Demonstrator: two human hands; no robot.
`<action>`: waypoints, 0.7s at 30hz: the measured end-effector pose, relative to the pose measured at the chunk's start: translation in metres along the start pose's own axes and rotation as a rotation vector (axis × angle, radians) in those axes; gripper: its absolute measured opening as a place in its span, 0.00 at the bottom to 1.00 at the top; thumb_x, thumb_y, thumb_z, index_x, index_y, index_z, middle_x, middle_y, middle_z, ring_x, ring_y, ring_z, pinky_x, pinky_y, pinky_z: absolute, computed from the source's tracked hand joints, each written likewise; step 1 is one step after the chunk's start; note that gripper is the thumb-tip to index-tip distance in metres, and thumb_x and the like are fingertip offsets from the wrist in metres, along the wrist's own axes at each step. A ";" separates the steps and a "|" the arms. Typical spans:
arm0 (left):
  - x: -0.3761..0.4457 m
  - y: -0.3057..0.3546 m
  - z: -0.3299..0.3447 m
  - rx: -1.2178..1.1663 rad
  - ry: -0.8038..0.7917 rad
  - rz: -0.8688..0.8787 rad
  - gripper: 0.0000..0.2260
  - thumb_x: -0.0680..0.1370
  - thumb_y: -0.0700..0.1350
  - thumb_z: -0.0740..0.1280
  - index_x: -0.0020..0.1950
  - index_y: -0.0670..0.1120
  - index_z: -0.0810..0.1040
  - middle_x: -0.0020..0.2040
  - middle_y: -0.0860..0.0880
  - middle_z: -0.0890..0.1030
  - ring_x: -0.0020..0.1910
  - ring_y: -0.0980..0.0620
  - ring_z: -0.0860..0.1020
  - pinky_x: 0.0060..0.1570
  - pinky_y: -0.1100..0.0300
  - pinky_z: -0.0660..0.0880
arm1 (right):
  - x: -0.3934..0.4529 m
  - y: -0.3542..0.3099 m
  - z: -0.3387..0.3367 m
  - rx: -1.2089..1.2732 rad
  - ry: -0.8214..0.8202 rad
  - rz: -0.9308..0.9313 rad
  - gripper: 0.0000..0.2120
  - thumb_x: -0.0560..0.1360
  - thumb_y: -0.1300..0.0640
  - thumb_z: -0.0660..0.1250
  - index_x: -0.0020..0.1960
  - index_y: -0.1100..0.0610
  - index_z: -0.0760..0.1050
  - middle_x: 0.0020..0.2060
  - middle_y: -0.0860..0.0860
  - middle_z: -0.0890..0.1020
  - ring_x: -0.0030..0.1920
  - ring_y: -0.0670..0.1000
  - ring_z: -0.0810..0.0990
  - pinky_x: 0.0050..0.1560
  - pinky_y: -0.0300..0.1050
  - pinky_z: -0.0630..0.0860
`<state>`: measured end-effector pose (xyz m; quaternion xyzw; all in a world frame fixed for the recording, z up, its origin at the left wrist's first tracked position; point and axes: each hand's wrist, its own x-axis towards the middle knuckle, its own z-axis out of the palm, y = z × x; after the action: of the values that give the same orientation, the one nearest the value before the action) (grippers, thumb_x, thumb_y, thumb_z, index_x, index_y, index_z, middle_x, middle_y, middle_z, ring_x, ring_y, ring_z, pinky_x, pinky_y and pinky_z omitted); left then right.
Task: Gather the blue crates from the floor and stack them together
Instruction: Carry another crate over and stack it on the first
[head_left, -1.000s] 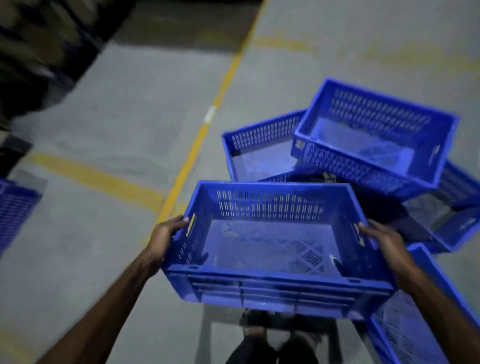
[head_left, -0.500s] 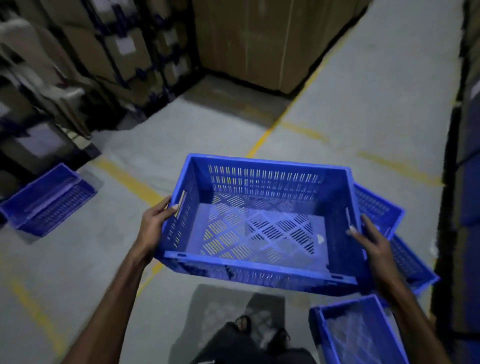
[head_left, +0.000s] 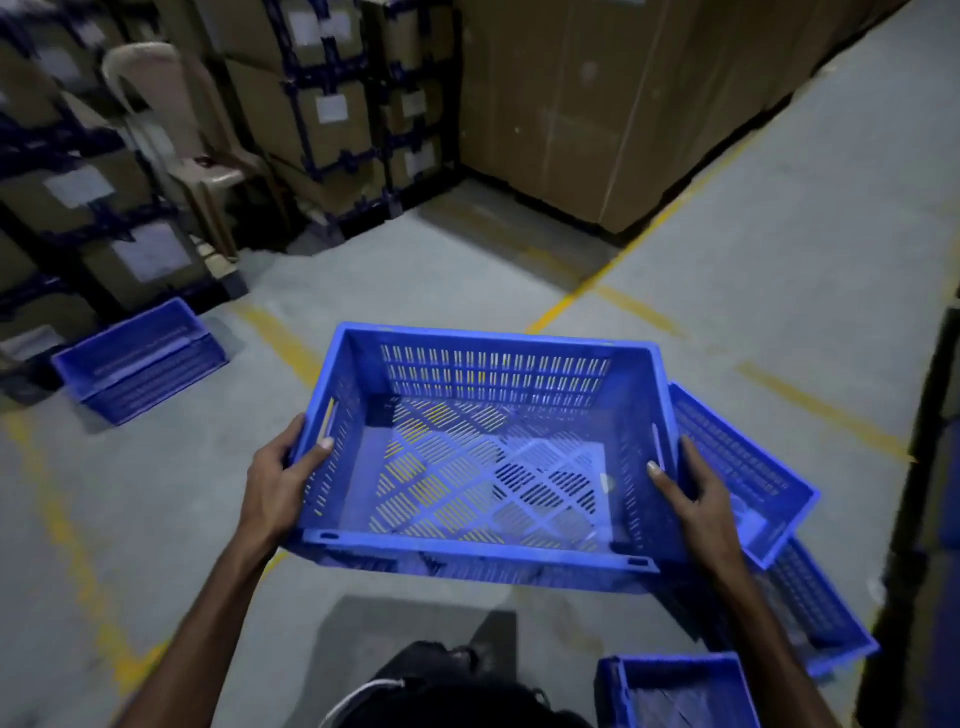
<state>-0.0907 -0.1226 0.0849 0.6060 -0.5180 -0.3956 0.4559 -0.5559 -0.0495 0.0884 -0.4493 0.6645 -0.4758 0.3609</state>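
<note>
I hold an empty blue slotted crate (head_left: 488, 447) in the air in front of me, above the floor. My left hand (head_left: 280, 483) grips its left wall at the handle slot, thumb inside. My right hand (head_left: 696, 493) grips the right wall the same way. Behind my right hand lie more blue crates (head_left: 748, 467) piled askew on the floor, one lower crate (head_left: 821, 618) under the upper one. Another blue crate (head_left: 675, 691) shows at the bottom right. A separate blue crate (head_left: 140, 358) sits on the floor at the far left.
Stacked cardboard boxes (head_left: 322, 104) on pallets line the back left, with a beige plastic chair (head_left: 192, 150) among them. A tall cardboard block (head_left: 597, 104) stands at the back. Yellow lines (head_left: 613, 270) cross the grey concrete floor. A dark rack edge (head_left: 930, 467) runs along the right.
The view has swung left and up from the crate pile toward the boxes. The held crate has risen off the pile area; both hands keep their hold on its sides.
</note>
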 end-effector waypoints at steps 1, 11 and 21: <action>-0.005 0.001 -0.005 0.007 0.017 -0.018 0.41 0.67 0.67 0.72 0.75 0.46 0.76 0.71 0.51 0.79 0.69 0.50 0.78 0.71 0.41 0.72 | 0.008 0.001 0.004 -0.002 -0.013 -0.014 0.37 0.77 0.51 0.74 0.80 0.60 0.64 0.78 0.51 0.67 0.76 0.49 0.67 0.71 0.44 0.65; -0.084 -0.024 -0.100 0.050 0.390 -0.113 0.46 0.65 0.67 0.71 0.77 0.41 0.72 0.75 0.48 0.74 0.74 0.50 0.73 0.75 0.46 0.69 | 0.051 -0.024 0.117 -0.016 -0.313 -0.092 0.36 0.76 0.50 0.75 0.78 0.61 0.67 0.72 0.47 0.72 0.72 0.47 0.72 0.76 0.54 0.67; -0.131 -0.063 -0.224 -0.073 0.657 -0.204 0.12 0.72 0.52 0.75 0.51 0.68 0.83 0.40 0.78 0.79 0.42 0.80 0.75 0.43 0.80 0.71 | 0.049 -0.084 0.296 -0.029 -0.569 -0.187 0.55 0.62 0.25 0.75 0.78 0.59 0.69 0.73 0.50 0.75 0.74 0.50 0.73 0.76 0.58 0.68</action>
<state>0.1199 0.0422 0.0866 0.7332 -0.2658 -0.2413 0.5776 -0.2826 -0.1986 0.0818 -0.6291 0.4991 -0.3522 0.4807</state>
